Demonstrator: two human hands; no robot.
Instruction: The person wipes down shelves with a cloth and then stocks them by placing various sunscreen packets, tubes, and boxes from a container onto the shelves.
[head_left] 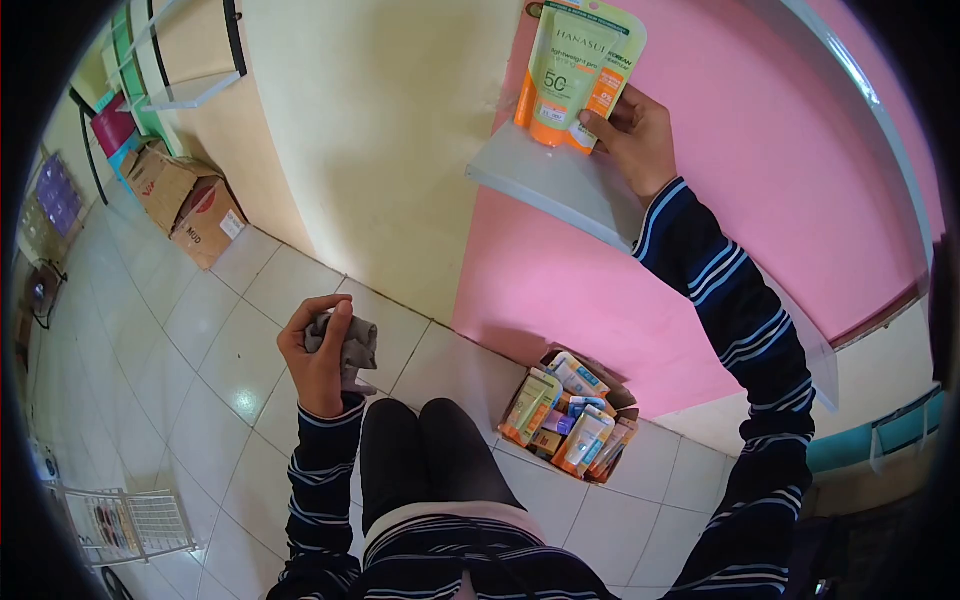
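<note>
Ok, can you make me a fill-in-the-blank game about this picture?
1. The grey cloth is in the person's ____.
2. The right hand holds a green-and-orange pack showing the big number ____.
3. The open box sits on the ____.
4. The wall right under the shelf is ____.

Missing words: left hand; 50; floor; pink.

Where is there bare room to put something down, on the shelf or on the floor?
Shelf: a bare strip lies between the green-orange packs, its front edge and the right sleeve. Floor: open tiles lie between the brown cardboard and the left hand. Crowded: the shelf corner under the packs, and the open carton near the legs, packed with products.
</note>
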